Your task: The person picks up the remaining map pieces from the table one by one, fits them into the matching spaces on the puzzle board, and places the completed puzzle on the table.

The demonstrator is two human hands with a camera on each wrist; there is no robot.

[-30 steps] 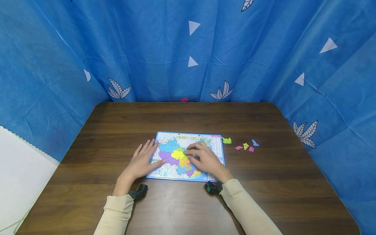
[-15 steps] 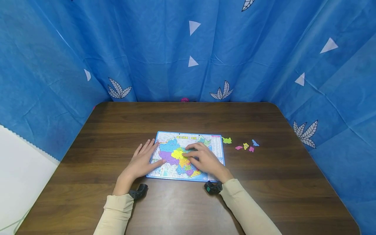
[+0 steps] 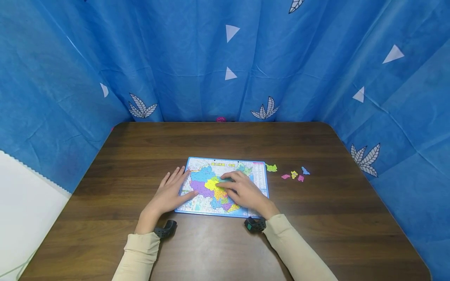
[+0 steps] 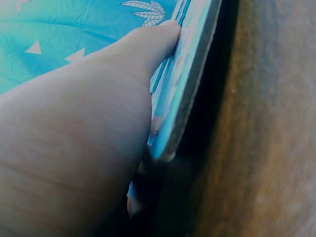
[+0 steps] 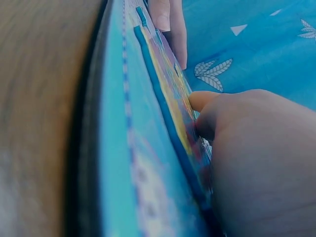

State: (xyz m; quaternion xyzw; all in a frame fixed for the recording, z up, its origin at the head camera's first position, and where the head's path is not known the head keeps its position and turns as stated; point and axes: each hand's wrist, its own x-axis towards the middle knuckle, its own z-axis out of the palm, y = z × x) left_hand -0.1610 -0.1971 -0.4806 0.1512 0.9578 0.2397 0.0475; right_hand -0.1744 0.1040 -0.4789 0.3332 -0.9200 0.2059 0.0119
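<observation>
A jigsaw map puzzle board [image 3: 202,208] with a blue rim lies on the table, its coloured pieces covering the left and lower middle of the map. My left hand [image 3: 171,191] rests spread over the board's left edge, thumb reaching toward the purple piece [image 3: 201,189]. Over the middle right of the map is my right hand [image 3: 244,188], its slightly bent fingertips touching the pieces by the yellow piece [image 3: 211,184]. In the right wrist view the right thumb [image 5: 203,100] is low against the puzzle surface. Part of the map's right side is hidden under this hand.
Right of the board lie loose puzzle pieces: a green one [image 3: 272,168] at its corner, then a pink one [image 3: 285,176], a yellow one [image 3: 294,175], a second pink one [image 3: 300,178] and a blue one [image 3: 305,170]. A blue curtain [image 3: 197,58] hangs behind the wooden table [image 3: 225,140].
The right fingertips have slid slightly left across the map, onto the yellow piece's area. The left hand, the board and the loose pieces have stayed in place.
</observation>
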